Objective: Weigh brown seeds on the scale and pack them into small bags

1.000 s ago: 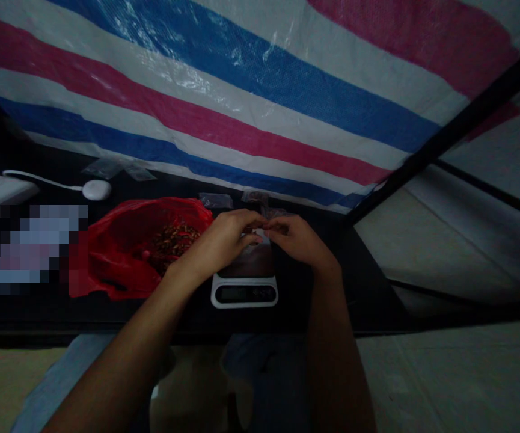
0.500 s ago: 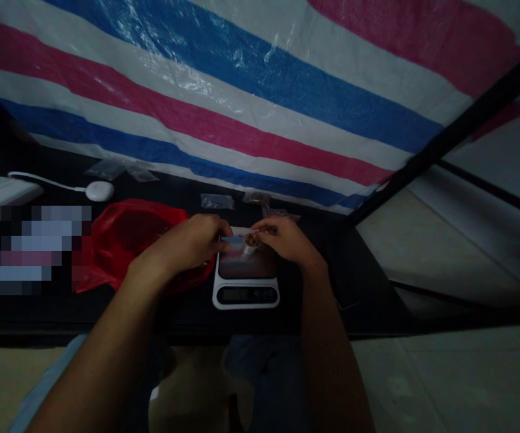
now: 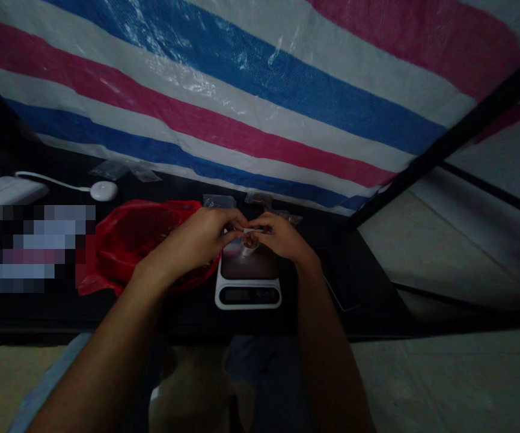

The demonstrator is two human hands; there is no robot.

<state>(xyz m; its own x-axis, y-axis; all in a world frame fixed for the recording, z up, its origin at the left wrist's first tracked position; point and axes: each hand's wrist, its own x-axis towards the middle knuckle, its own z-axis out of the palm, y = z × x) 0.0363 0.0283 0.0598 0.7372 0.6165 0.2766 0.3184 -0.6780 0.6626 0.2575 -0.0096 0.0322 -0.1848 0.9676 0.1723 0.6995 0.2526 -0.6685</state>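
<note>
Over a small white kitchen scale [image 3: 247,293] both my hands pinch the mouth of a small clear plastic bag [image 3: 249,240] with brownish-red bits inside. My left hand [image 3: 201,239] grips the bag's left rim, fingers curled. My right hand [image 3: 283,237] grips the right rim, fingers closed too. The bag hangs just above the scale's dark platform. A red plastic bag [image 3: 128,240] lies open to the left of the scale, partly hidden by my left forearm.
The dark table [image 3: 368,313] runs along a striped red, white and blue tarp [image 3: 260,102]. Several small clear bags [image 3: 217,200] lie behind the scale. A white round device on a cord [image 3: 103,190] sits far left. A blurred patch covers the left side.
My left hand pulled back to the red bag half a second ago, then returned to the small bag's mouth. The small bag now hangs open between both hands.
</note>
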